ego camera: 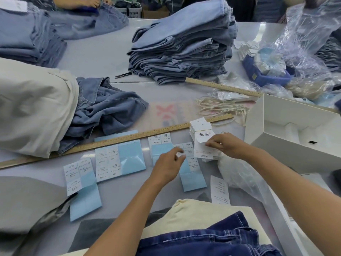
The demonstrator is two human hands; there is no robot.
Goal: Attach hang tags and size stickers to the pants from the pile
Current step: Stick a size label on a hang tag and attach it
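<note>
Several blue backing sheets of white size stickers (120, 161) lie in a row on the table in front of me. My left hand (168, 166) hovers over the right-hand sheet (191, 163), its fingertips pinching a small white sticker. My right hand (226, 145) pinches the edge of a white hang tag (203, 143) printed with black characters, on top of a small stack of tags (200, 125). A tall pile of folded light-blue jeans (182, 48) stands at the far centre. Dark-blue denim pants (212, 239) lie at the near edge below my arms.
A long wooden ruler (114, 141) crosses the table; a second ruler (223, 87) lies beyond. Cream strings (221, 107) are bundled near the tags. An open white box (295, 130) sits right, plastic bags (243, 174) beside it. Crumpled jeans (107, 108) and beige cloth (33, 108) lie left.
</note>
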